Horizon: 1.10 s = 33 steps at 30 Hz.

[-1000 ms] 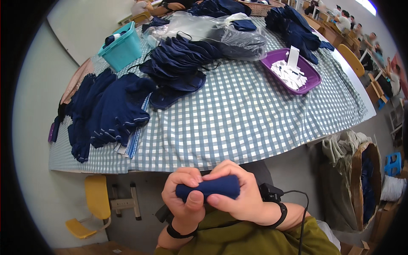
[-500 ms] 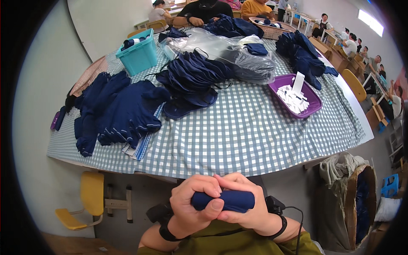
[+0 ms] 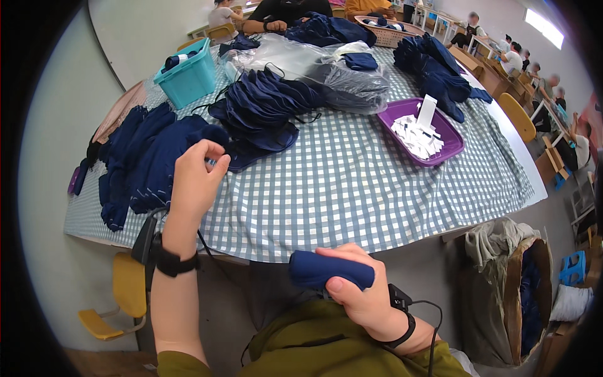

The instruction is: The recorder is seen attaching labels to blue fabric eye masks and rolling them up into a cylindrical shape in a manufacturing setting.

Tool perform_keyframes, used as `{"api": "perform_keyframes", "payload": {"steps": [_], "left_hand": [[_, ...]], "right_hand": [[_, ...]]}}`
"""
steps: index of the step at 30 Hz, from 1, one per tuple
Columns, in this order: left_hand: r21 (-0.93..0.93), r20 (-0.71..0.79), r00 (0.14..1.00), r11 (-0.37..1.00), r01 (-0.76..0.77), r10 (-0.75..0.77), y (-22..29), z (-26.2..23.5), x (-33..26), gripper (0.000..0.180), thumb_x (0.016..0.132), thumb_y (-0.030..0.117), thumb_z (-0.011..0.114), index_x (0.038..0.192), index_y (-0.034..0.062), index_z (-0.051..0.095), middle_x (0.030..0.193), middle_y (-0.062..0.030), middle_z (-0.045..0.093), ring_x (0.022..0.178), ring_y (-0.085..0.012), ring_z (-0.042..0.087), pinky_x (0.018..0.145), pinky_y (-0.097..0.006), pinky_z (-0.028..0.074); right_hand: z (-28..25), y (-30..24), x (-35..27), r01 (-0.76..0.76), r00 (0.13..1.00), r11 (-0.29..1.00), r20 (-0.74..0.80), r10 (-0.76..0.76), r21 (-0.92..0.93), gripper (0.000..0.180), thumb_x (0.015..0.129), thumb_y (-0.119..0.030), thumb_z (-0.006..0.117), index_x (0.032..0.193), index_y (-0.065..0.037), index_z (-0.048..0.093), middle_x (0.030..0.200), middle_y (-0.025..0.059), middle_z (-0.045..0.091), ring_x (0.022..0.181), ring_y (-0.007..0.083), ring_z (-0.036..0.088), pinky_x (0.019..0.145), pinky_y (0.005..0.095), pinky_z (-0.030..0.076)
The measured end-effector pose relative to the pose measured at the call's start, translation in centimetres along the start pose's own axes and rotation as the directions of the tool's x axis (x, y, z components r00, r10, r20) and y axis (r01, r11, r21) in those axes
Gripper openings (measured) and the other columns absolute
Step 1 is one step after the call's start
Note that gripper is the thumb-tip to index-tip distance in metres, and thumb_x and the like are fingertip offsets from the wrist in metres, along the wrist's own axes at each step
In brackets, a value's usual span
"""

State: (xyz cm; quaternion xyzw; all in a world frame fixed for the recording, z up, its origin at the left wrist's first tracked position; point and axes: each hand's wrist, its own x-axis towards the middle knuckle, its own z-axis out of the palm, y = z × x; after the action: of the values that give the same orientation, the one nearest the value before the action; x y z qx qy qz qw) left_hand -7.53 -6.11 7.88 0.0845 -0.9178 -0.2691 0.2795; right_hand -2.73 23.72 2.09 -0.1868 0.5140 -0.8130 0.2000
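My right hand grips a tightly rolled navy cloth bundle just off the table's near edge, fingers behind it and thumb across its front. My left hand is stretched forward over the table's left part, fingers curled and thumb apart from them, with nothing visible in it. Close beside that hand lies a heap of navy garments with pale stitching along the edges. Just beyond it sits a stack of navy cloth pouches with dark cords. My left forearm hides part of the garment heap's near side.
A checked cloth covers the table. A teal basket stands at the back left, a purple tray of white labels at the right. Clear plastic bags and more navy cloth lie farther back. A carton stands right; people sit beyond.
Both hands were round the navy roll; my left hand has let go and moved forward and left over the table. The roll stays in my right hand, now tilted. The view has shifted slightly.
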Motion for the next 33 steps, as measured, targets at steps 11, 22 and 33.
{"api": "perform_keyframes", "payload": {"steps": [11,22,33], "left_hand": [[0.162,0.031,0.905,0.895,0.415,-0.425,-5.0,3.7,2.6,0.029,0.081,0.017,0.077,0.068,-0.0014,0.058,0.051,-0.0131,0.061,0.05,-0.0221,0.068,0.053,-0.032,0.054],[-0.355,-0.094,0.952,0.903,0.242,-0.292,-0.6,-2.6,-4.0,0.034,0.103,0.019,0.057,0.119,-0.0103,0.051,0.079,-0.0084,0.064,0.051,-0.0108,0.061,0.047,-0.02,0.047],[-0.43,0.154,0.888,0.78,0.454,-0.433,0.9,1.3,-7.8,0.042,0.101,0.015,0.055,0.136,-0.0057,0.043,0.073,-0.0125,0.067,0.056,-0.0167,0.067,0.05,-0.025,0.052]], "right_hand": [[-1.0,0.0,-0.4,-0.159,0.982,0.986,0.109,0.152,0.057,0.039,0.092,-0.009,0.072,0.129,-0.001,0.064,0.106,0.0058,0.058,0.076,0.0121,0.065,0.07,0.0241,0.053],[-0.9,0.6,0.6,-0.063,0.998,0.99,0.024,0.066,-0.123,0.041,0.086,-0.022,0.077,0.118,0.002,0.07,0.092,0.0036,0.062,0.083,0.0115,0.059,0.074,0.0247,0.046],[-1.7,0.2,1.1,-0.041,0.995,0.999,-0.094,0.042,0.019,0.052,0.088,-0.029,0.077,0.123,0.008,0.064,0.093,0.0064,0.058,0.07,0.0136,0.06,0.064,0.0258,0.047]]}}
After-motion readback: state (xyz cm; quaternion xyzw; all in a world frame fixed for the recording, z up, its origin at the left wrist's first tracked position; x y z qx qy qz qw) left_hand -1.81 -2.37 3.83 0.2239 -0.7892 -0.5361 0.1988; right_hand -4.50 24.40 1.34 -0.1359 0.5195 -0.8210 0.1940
